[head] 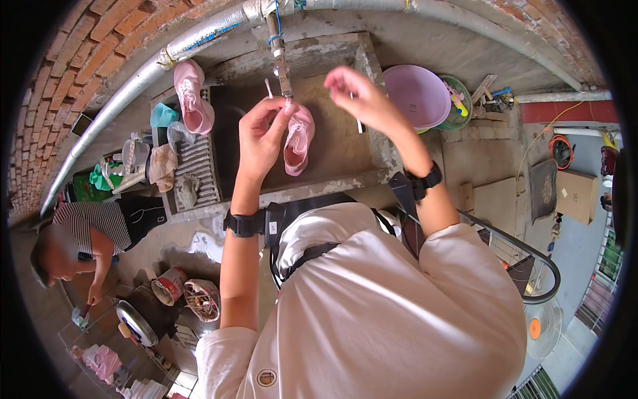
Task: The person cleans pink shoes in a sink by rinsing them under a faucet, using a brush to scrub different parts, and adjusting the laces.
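Observation:
In the head view my left hand (261, 132) is just below the metal tap (283, 75), thumb and forefinger brought together. Whether something thin is pinched there I cannot tell. A pink lace-up shoe (299, 142) is right beside those fingertips, its toe towards the tap and its opening facing up. Over the right part of the concrete sink (344, 144) my right hand (358, 97) is raised with fingers loosely bent and nothing visible in it. Partly behind it shows a thin white stick (360, 124). Another pale stick (268, 87) stands out behind my left hand.
A second pink shoe (193, 99) rests on the ribbed ledge (199, 159) left of the sink, near a turquoise cup (163, 115) and cloths (163, 167). Right of the sink stands a purple basin (416, 95). Another person (92, 234) bends over at left, near a lidded pot (137, 321).

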`<move>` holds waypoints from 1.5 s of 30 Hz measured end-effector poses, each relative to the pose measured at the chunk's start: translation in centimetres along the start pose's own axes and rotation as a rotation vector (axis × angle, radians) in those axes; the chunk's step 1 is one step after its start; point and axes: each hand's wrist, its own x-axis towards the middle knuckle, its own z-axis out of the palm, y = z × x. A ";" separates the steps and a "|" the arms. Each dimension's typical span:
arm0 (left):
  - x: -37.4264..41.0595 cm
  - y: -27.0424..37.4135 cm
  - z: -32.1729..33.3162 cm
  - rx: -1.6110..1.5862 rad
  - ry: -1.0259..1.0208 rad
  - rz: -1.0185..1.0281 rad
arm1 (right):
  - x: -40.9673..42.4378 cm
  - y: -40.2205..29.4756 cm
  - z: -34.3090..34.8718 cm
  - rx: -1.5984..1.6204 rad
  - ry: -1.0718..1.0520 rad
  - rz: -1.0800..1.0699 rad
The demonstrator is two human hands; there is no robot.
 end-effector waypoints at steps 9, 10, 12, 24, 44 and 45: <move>0.1 2.3 -1.9 0.288 0.010 -0.027 | 0.7 25.4 13.5 -0.351 -0.110 0.166; 0.5 2.8 -1.9 0.341 -0.026 -0.027 | 0.9 26.8 14.7 -0.469 0.064 0.028; 0.9 4.8 -2.0 0.616 -0.145 0.006 | 2.2 27.6 15.8 -0.299 0.043 0.046; 2.1 7.0 -4.0 0.842 -0.155 0.171 | 4.4 16.8 14.9 0.256 -0.096 0.125; 0.8 6.0 -4.6 0.574 0.027 0.240 | 3.8 -0.7 12.3 0.282 -0.059 -0.069; 0.9 5.8 -4.5 0.542 0.039 0.254 | 3.7 -1.6 11.8 0.255 -0.065 -0.064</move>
